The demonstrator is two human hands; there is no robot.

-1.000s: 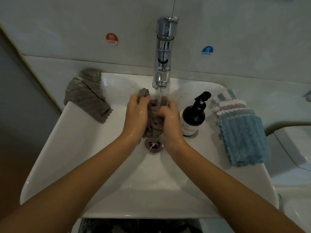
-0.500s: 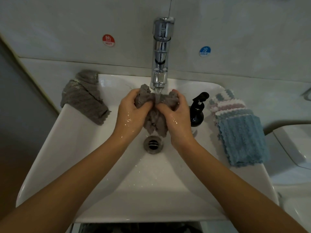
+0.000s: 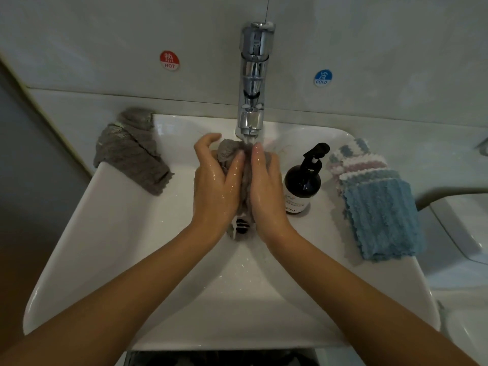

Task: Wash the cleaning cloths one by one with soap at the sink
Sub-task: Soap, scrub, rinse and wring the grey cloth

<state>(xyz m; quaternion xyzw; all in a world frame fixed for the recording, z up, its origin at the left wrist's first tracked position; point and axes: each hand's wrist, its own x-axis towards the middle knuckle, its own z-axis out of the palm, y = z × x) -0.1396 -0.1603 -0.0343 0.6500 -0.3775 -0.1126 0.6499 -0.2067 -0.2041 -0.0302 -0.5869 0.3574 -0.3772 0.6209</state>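
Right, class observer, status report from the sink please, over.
Both hands, left hand and right hand, rubbing grey cloth between them under running faucet. Nothing in the way.

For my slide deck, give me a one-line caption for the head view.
Both hands rub a grey cloth under the running tap, more cloths waiting beside the soap bottle.

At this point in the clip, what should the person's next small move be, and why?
Probably keep rubbing the grey cloth between the palms under the running water. Left hand and right hand press it between them below the faucet, its lower end dangling over the drain. The stack of cloths on the sink rim waits.
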